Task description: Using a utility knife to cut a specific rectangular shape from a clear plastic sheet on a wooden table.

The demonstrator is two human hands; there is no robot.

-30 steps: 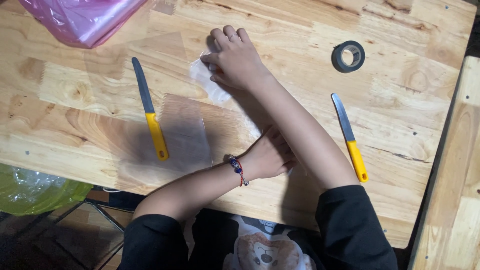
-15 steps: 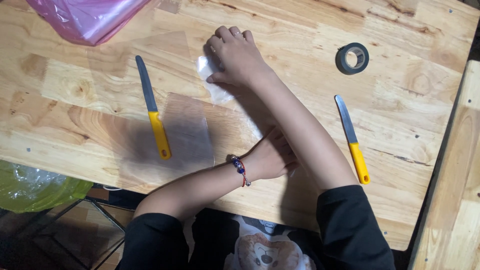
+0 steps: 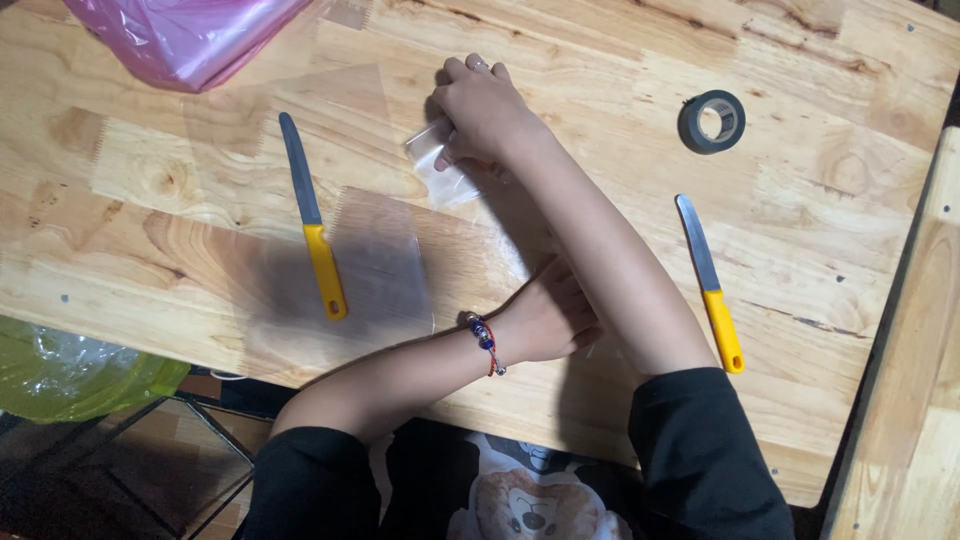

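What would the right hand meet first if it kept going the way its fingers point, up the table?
Beyond the right hand, which rests on a clear plastic piece, only bare wooden table shows up to the picture's top edge. The way looks free; the pink plastic bag lies well off to the side.

Warm, moderately bright light from above on the table [image 3: 800, 160]. Soft, broad shadow beneath both forearms, darkest toward the near edge of the table. Mild sheen on the clear film [image 3: 385, 260] near the left knife [image 3: 312, 230]; faint glare on the pink bag [image 3: 185, 40] at the far left corner. Floor below the near edge dim, detail lost. Focus sharp across the table; slight softness at the right hand [image 3: 485, 110]. No marked distortion at the frame edges.
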